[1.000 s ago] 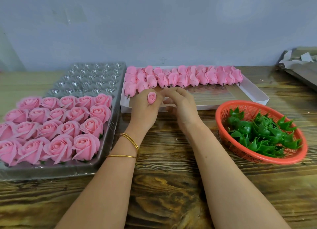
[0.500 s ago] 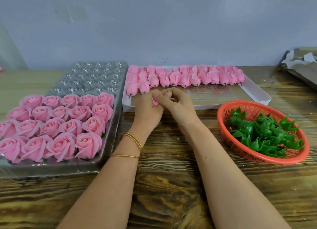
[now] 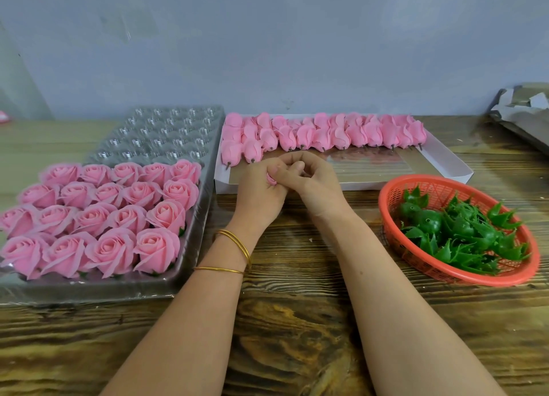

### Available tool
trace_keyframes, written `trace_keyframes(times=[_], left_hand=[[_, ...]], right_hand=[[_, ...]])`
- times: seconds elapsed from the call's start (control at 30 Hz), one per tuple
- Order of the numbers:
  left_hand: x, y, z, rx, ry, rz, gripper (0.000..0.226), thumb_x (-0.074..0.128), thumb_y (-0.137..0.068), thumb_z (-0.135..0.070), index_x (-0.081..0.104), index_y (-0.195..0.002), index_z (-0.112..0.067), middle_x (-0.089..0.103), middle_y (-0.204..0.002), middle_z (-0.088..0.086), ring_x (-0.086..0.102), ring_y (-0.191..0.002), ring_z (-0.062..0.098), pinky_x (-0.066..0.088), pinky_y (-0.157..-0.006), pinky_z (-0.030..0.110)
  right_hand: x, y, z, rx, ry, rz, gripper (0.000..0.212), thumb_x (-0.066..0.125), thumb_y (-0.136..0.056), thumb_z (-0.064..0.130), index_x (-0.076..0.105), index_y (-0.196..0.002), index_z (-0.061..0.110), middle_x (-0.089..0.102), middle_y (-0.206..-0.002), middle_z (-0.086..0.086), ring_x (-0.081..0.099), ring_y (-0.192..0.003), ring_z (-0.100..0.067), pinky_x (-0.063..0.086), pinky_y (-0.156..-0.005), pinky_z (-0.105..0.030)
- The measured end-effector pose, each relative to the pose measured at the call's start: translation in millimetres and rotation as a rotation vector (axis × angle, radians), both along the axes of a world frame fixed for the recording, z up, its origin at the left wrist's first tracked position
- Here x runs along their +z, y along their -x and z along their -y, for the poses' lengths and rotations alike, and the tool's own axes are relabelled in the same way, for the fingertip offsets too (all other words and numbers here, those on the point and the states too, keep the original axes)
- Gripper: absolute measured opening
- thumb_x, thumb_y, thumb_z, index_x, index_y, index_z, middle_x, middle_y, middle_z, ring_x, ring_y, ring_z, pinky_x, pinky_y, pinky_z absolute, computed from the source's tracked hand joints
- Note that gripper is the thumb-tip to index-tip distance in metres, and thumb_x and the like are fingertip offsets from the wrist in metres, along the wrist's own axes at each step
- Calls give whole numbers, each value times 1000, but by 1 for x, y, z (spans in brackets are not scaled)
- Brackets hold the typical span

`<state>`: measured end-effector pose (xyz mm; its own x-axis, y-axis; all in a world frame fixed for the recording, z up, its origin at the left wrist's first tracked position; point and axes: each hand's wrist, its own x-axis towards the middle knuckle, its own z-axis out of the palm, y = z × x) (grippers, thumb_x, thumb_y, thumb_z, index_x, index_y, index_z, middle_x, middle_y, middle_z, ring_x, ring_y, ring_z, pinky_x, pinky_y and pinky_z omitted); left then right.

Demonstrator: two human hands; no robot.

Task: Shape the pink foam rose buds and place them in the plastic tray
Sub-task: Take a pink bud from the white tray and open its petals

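My left hand [image 3: 258, 194] and my right hand [image 3: 312, 179] meet at the table's middle, both with fingers curled round one small pink foam rose bud [image 3: 272, 181], of which only a sliver shows between them. The clear plastic tray [image 3: 160, 137] lies at the left; its near rows hold several opened pink roses [image 3: 118, 217], its far cups stand bare. A white cardboard box [image 3: 445, 164] just beyond my hands carries a row of closed pink buds [image 3: 323, 134] on short stems.
An orange plastic basket [image 3: 395, 193] with several green calyx pieces [image 3: 463, 232] sits at the right. Crumpled grey paper [image 3: 523, 110] lies at the far right corner. A grey wall closes the back of the wooden table [image 3: 297, 321].
The bud stood visible above my left fingers a second ago. Both hands have closed together round it, hiding most of it, and stayed in place.
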<state>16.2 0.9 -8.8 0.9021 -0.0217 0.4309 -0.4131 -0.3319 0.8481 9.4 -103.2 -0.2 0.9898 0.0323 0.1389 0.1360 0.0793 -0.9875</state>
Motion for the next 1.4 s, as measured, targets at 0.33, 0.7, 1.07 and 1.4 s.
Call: trace_keyframes(times=[0.33,0.7,1.07,1.4], left_hand=[[1,-4,-1,50,70,35,42,54,-98,-29,62,-72,2,63,-68,16,57,-62,18,46,-58,27],[-2,-7,0,19,288,-48,27,58,-88,-43,60,-69,-24,56,-57,-15,53,-59,3,44,-59,30],[-1,-6,2,-87,449,-155,18,66,-90,-27,69,-78,-14,67,-72,0,65,-74,17,54,-65,32],[1,-5,1,-23,406,-164,36,64,-91,-31,56,-60,-15,51,-53,-6,53,-56,8,47,-57,21]], right_hand=[[-3,-9,-1,-18,-233,-54,27,51,-82,24,74,-67,20,67,-84,-4,65,-76,-11,53,-64,-27],[-4,0,-6,91,103,57,40,65,-71,-24,60,-106,-4,63,-94,-21,61,-87,-25,54,-79,-32],[-6,-1,-2,179,66,17,45,60,-77,-23,60,-118,-5,64,-96,-21,61,-95,-29,46,-99,-53],[-4,2,-1,243,-4,-30,38,55,-79,-24,59,-115,-11,64,-96,-18,61,-97,-28,45,-100,-48]])
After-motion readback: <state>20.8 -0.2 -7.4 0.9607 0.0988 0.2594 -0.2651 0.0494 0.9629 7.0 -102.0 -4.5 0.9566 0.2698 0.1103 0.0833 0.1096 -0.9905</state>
